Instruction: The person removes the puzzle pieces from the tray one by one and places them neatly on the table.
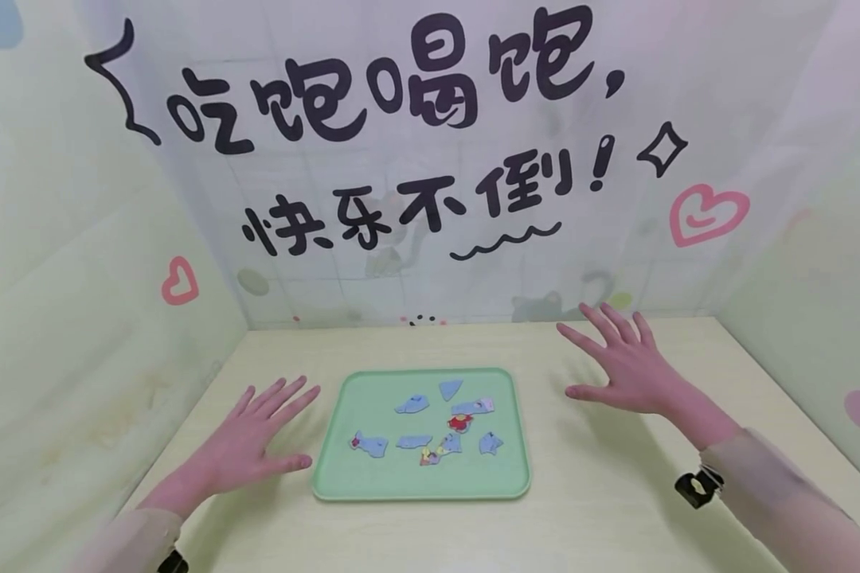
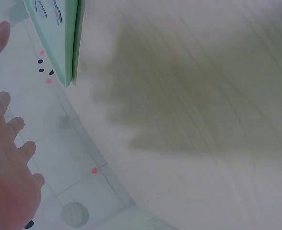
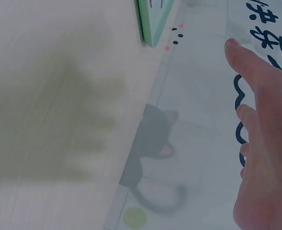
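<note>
Tray [image 1: 380, 481] on table [image 1: 430, 537] btwn L hand [image 1: 247, 446] & R hand [image 1: 631, 370], pcs [image 1: 414, 441] in tray, backdrop [image 1: 344, 290] behind.

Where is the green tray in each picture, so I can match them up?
Head: the whole green tray sits below the middle.
Left wrist: only part of it, top left, with a corner pointing down.
Right wrist: only a corner, top middle.
Shared landmark: the little dotted face on the wall.
</note>
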Demonstrator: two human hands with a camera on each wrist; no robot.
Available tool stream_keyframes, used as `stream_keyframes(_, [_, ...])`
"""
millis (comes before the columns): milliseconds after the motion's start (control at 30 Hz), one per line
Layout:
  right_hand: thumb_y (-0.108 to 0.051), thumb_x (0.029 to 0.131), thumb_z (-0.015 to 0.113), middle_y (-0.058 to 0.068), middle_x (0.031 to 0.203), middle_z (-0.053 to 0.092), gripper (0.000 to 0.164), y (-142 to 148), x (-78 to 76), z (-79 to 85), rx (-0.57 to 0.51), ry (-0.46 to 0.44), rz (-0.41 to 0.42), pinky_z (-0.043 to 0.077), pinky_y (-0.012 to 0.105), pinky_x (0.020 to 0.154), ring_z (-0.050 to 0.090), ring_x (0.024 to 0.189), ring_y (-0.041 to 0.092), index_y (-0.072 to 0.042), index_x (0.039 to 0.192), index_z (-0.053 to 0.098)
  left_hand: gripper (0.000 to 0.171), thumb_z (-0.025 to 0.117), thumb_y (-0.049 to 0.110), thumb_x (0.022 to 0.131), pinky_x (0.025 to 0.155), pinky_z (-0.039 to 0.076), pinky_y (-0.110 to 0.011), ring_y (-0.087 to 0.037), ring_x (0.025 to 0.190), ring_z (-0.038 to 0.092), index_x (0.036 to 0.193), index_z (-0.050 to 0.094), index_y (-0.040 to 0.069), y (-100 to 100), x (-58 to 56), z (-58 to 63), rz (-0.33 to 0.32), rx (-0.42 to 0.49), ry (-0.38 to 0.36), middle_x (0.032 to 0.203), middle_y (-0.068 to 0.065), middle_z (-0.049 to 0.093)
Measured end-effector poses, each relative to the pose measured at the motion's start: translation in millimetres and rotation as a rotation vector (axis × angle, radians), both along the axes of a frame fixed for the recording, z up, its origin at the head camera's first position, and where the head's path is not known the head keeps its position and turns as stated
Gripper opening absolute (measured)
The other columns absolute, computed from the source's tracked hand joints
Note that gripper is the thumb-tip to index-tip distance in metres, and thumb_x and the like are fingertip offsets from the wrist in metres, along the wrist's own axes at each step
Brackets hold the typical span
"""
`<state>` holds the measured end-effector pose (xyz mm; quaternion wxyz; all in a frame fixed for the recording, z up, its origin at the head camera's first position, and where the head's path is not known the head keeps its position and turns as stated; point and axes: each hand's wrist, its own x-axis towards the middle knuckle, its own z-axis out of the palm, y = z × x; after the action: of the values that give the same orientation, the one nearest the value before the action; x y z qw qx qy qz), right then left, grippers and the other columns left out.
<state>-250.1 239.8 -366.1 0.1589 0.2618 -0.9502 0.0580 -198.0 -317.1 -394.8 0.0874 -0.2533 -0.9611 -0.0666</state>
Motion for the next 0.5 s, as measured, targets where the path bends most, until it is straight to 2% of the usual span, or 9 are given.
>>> stream_keyframes(100, [-0.062, 0.082, 0.067, 0.017, 0.163, 0.018, 0.086, -11, -4.9, 0.7, 0.0, -0.019, 0.012, 0.008, 0.074, 0.112, 0.013, 0.149, 0.045, -0.025, 0.153, 0.035, 0.091, 0.071, 0.059, 0.081, 0.115, 0.018, -0.067, -0.042, 0.146, 0.03, 0.156, 0.03, 0.027, 2, 2.7, -3.9, -0.004, 0.01, -0.006, 0.161, -0.01, 0.031])
stream_keyframes(300, [-0.062, 0.082, 0.067, 0.016, 0.164, 0.015, 0.088, -33, -17.1, 0.5, -0.001, -0.046, 0.029, 0.006, 0.072, 0.114, 0.011, 0.15, 0.043, -0.026, 0.155, 0.033, 0.091, 0.073, 0.056, 0.081, 0.108, 0.034, -0.064, -0.038, 0.141, 0.039, 0.156, 0.031, 0.024, 4, 4.0, -11.6, -0.018, 0.03, -0.002, 0.159, -0.012, 0.036])
stream_keyframes(500, [-0.063, 0.081, 0.067, 0.015, 0.164, 0.016, 0.09, -55, -27.5, -2.5, -0.014, -0.052, 0.064, 0.007, 0.073, 0.114, 0.009, 0.151, 0.043, -0.027, 0.155, 0.031, 0.089, 0.071, 0.055, 0.084, 0.095, 0.047, -0.064, -0.043, 0.138, 0.043, 0.156, 0.03, 0.023, 8, 8.6, -12.0, 0.003, 0.096, -0.076, 0.158, -0.014, 0.036])
